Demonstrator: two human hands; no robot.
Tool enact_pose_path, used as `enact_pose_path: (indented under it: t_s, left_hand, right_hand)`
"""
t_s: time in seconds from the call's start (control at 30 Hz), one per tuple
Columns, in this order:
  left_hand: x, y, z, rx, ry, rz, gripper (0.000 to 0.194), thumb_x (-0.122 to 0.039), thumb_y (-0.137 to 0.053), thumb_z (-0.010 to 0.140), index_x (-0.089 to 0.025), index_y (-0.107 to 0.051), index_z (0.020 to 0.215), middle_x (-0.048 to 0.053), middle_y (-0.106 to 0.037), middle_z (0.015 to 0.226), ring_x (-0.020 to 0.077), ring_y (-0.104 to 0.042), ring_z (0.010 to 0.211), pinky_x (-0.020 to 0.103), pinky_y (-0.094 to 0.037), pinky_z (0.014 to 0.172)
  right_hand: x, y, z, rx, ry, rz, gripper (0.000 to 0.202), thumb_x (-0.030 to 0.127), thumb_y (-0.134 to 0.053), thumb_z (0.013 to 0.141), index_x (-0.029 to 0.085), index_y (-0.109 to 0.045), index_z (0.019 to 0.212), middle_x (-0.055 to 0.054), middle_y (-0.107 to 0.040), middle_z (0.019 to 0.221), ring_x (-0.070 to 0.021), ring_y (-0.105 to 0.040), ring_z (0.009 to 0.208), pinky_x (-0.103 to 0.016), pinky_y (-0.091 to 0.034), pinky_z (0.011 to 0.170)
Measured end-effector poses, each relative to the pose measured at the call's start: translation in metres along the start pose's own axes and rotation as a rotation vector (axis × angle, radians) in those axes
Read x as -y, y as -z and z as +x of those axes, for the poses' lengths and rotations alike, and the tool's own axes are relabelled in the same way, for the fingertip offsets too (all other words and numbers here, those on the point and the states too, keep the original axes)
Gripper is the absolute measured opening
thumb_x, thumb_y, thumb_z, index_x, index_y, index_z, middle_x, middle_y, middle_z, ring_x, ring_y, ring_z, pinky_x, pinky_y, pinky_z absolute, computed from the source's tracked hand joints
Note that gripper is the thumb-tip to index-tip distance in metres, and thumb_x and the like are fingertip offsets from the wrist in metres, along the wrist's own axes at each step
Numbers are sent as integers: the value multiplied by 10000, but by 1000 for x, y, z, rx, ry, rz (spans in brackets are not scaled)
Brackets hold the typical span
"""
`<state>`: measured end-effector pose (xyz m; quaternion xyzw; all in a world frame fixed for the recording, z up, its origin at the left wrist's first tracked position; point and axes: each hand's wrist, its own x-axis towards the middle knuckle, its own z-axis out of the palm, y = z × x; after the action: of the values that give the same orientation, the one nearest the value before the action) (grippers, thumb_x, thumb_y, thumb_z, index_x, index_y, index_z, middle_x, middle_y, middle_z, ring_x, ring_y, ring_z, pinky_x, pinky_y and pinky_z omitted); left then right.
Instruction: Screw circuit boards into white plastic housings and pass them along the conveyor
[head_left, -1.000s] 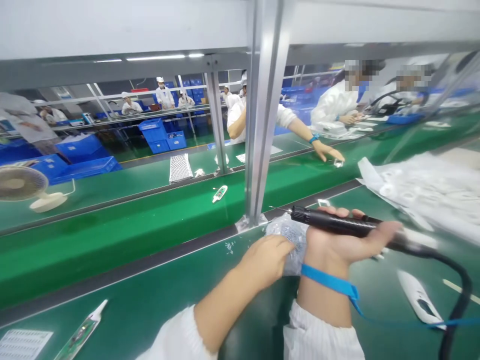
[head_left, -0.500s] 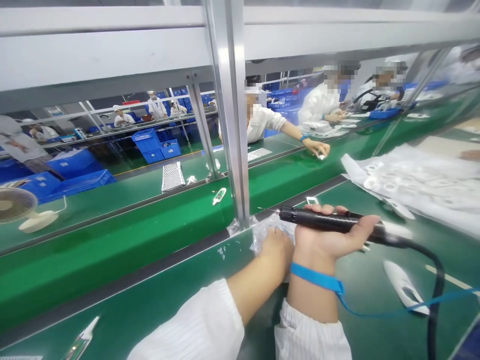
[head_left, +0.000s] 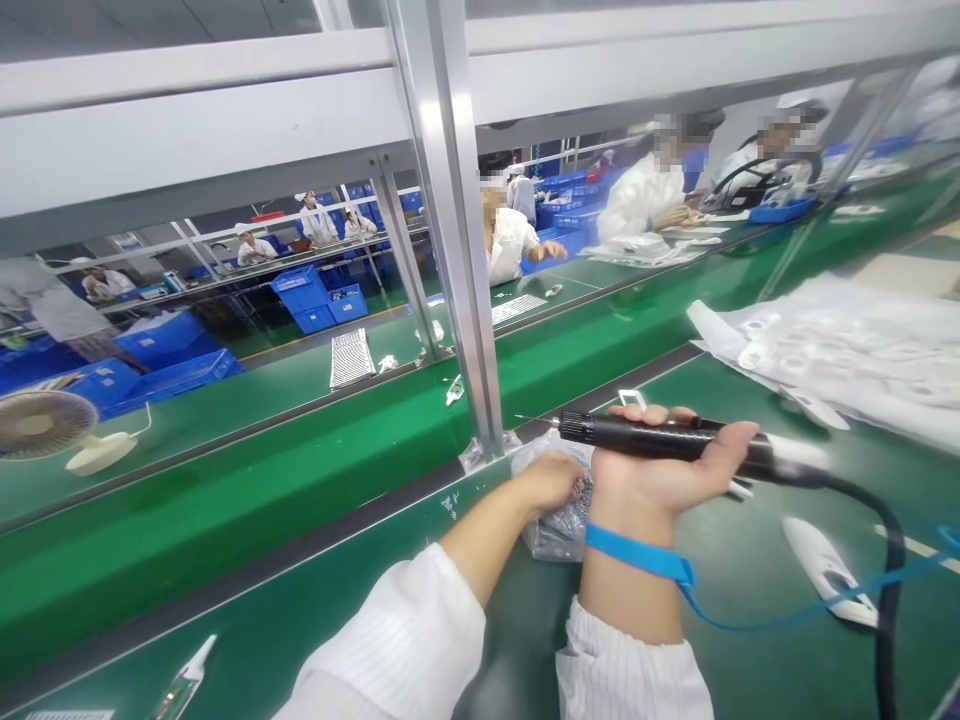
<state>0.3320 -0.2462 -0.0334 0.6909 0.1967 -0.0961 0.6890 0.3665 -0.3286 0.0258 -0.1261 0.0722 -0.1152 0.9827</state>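
My right hand (head_left: 660, 470) is wrapped around a black electric screwdriver (head_left: 637, 440), its thin bit pointing left and its cable running off to the right. A blue wrist strap (head_left: 637, 555) circles that wrist. Beside it, my left hand (head_left: 555, 482) reaches into a clear plastic bag (head_left: 551, 540) of small shiny metal pieces that look like screws. Its fingers are curled down among them; the fingertips are partly hidden, so what they pinch cannot be made out. A white plastic shell (head_left: 829, 570) with an oval opening lies on the green bench right of my hands.
A metal post (head_left: 465, 270) rises just beyond the bag. Behind it runs a green conveyor belt (head_left: 300, 445) bearing a small white part (head_left: 454, 390). White sheeting with several shells (head_left: 847, 345) lies at right. Co-workers sit across the belt; a fan (head_left: 45, 425) stands far left.
My left hand has shifted slightly, uncovering more of the bag. The screwdriver stays in my right hand. Across the belt, a co-worker's arm has drawn back. The belt's small part has moved behind the post.
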Motion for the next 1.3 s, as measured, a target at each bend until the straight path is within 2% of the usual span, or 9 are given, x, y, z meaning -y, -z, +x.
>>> enact_pose_path:
  t_s: [0.1,0.2,0.33,0.43,0.6,0.73,0.83,1.0,1.3]
  left_hand:
    - [-11,3,-6,-29,145,-113,249,-295,-534,902,-184,-453,695,-47,-434,557,62,-320,420,183,-180,402]
    - [-17,-1,-12,-43,203,-199,341,-392,-507,944,-203,-379,691,-83,-340,544,38,-217,392,180,-117,393]
    - [-19,-3,-23,-31,193,-237,393,-415,-503,945,-221,-308,664,-100,-258,535,38,-170,397,184,-105,390]
    - [-12,11,-35,-55,132,-186,410,-436,-471,942,-231,-264,654,-107,-211,534,46,-147,405,191,-111,395]
    - [22,66,-61,-270,-27,90,443,-548,-360,956,-238,-239,663,-97,-216,551,68,-181,432,201,-174,427]
    - [49,103,-71,-475,-160,476,428,-412,-443,967,-216,-296,616,-50,-307,578,110,-351,536,227,-294,535]
    - [61,109,-70,-519,-219,750,347,-261,-516,940,-201,-370,631,-14,-417,652,153,-477,658,256,-364,648]
    - [68,103,-66,-510,-244,1068,227,-254,-496,980,-189,-516,764,51,-589,835,209,-595,788,291,-434,717]
    - [70,111,-76,-499,-393,1305,202,-239,-440,1008,-191,-602,898,66,-645,956,220,-620,908,327,-492,800]
  right_hand:
    - [0,-1,-2,15,-14,0,437,615,-539,833,206,-510,682,23,-442,594,-138,-485,569,-285,-474,577]
    - [1,-3,-3,-8,-22,11,467,620,-487,870,202,-503,664,18,-442,586,-135,-483,560,-279,-468,569]
    - [1,-3,-3,1,-19,17,469,613,-472,885,199,-510,667,12,-457,587,-133,-487,563,-268,-468,576]
    - [1,-2,-4,14,-12,16,464,615,-495,883,201,-512,674,14,-461,600,-134,-492,574,-269,-473,588]
    - [0,-6,-6,-46,-60,44,472,608,-471,903,197,-506,672,15,-454,566,-137,-474,559,-267,-462,565]
    - [-2,-8,-9,-54,-89,51,472,598,-454,916,196,-499,671,17,-449,555,-136,-462,546,-265,-451,551]
    - [-4,-9,-10,-48,-98,50,476,583,-427,935,195,-506,671,20,-447,549,-131,-464,533,-261,-446,547]
    - [-5,-10,-11,-48,-75,18,471,558,-415,934,194,-479,642,29,-450,518,-129,-468,503,-263,-439,536]
    - [-8,-7,-10,-32,-96,2,391,498,-441,909,202,-484,657,18,-465,515,-149,-480,517,-286,-450,543]
